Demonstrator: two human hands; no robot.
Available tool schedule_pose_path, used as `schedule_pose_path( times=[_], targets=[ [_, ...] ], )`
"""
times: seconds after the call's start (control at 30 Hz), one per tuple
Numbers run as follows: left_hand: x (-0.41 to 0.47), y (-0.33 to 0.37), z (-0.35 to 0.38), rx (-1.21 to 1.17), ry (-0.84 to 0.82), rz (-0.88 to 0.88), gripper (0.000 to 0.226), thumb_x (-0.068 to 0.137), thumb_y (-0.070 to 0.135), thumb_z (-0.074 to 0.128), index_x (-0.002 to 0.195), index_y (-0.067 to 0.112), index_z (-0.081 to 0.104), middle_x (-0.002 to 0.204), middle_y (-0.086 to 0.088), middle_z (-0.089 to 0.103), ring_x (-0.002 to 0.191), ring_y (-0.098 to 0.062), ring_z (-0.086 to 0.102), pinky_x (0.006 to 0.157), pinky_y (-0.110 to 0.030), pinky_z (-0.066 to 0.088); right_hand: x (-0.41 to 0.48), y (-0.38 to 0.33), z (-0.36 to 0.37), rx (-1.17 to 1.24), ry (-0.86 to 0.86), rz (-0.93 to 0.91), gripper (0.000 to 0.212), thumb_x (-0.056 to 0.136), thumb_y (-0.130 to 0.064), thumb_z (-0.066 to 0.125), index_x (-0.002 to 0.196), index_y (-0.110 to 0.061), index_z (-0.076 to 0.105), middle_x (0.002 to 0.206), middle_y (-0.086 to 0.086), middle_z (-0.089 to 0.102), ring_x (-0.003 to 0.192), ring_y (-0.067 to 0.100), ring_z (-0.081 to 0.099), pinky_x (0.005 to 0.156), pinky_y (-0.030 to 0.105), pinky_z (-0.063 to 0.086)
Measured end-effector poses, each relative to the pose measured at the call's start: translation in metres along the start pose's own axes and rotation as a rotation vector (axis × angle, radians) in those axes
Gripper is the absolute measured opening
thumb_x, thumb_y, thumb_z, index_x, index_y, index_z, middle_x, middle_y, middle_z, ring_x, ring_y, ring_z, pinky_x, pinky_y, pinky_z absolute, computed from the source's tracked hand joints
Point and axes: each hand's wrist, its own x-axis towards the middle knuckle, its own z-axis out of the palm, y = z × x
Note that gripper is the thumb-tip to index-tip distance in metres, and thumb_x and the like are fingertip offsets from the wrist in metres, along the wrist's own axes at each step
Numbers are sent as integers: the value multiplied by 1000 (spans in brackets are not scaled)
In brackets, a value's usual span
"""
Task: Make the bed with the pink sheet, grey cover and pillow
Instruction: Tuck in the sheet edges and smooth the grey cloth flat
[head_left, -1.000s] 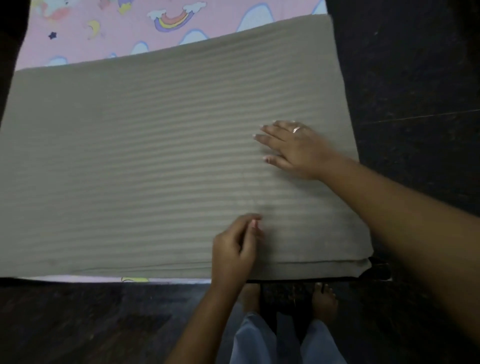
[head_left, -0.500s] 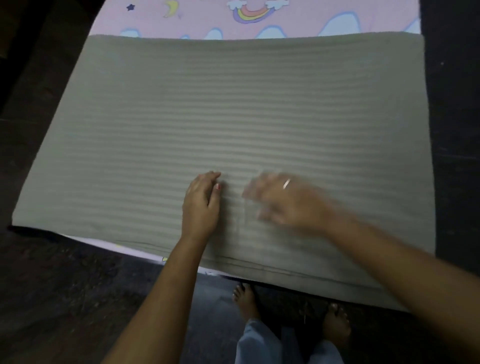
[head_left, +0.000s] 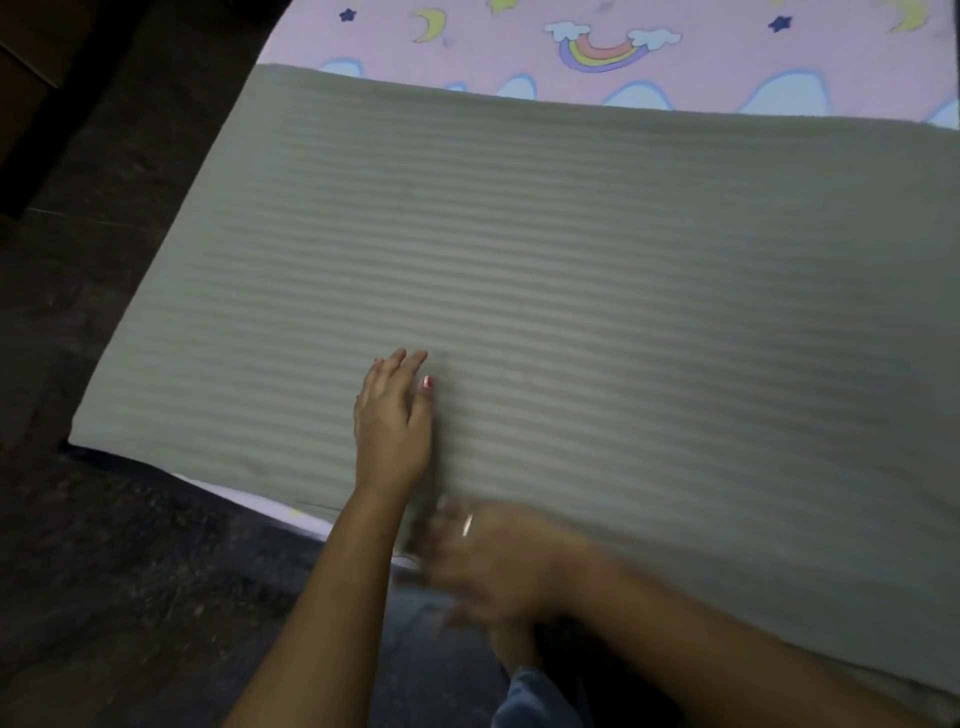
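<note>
Right hand (head_left: 498, 561) pulled back from mid-cover to near edge; fingers motion-blurred, grasp cannot tell; ring (head_left: 467, 525) visible. Left hand (head_left: 393, 423): fingers straight, released, flat on grey cover (head_left: 597, 249). Cover spread over pink sheet (head_left: 701, 78), sheet exposed beyond far edge. Dark floor (head_left: 104, 571) beside.

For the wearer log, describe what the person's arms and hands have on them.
No sleeves show: the left forearm and right forearm are uncovered, with no watch or bracelet in view. The left hand has red polish on its thumbnail; its other nails cannot be made out. The right hand, blurred, wears a pale metal ring on one finger.
</note>
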Motion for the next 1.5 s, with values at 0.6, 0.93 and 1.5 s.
schedule_pose_path(
  times=[0.6,0.93,1.5],
  targets=[
    [60,-45,-74,1,89,-158,57,86,43,34,136,20,50,147,-3,41,143,-21,22,115,-48,17,147,-18,19,-88,-123,53,45,85,-45,38,91,-17,73,96,3,72,94,24,65,96,38,32],
    [76,-72,-87,19,130,-254,41,100,28,43,140,22,44,152,-3,33,145,-20,15,117,-46,13,59,205,-78,-358,194,1250,65,95,-52,30,150,-17,24,157,9,20,145,31,15,116,49,11],
    [117,-32,-103,-21,118,-279,44,99,31,42,142,27,39,155,1,26,146,-16,7,118,-45,9,150,152,-70,-60,-11,517,58,88,-51,34,133,-20,54,136,8,54,128,29,48,103,49,40]
  ],
)
